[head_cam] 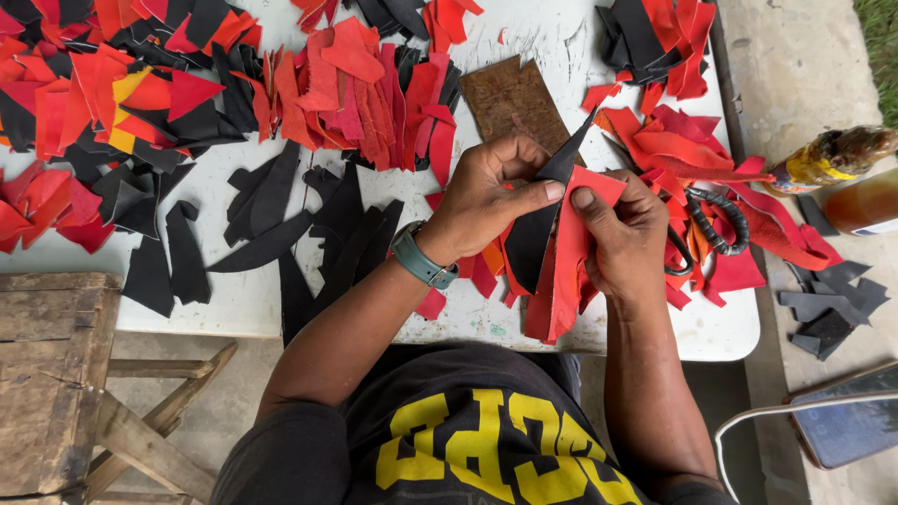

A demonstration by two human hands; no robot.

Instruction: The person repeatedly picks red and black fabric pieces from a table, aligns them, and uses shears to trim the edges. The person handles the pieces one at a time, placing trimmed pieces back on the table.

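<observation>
Left hand (486,201): grey-green wristband (423,259); pinches black pointed piece (535,234). Right hand (625,238): thumb on red piece (569,262), orange-tinged underside. Beyond hands: rusty brown plate (513,101), white speckled table (552,42). Left of left hand: black strips (271,215), red-black-yellow scrap heap (122,93). Right of right hand: black-handled scissors (720,220). Below hands: black shirt (468,430), yellow print.
</observation>
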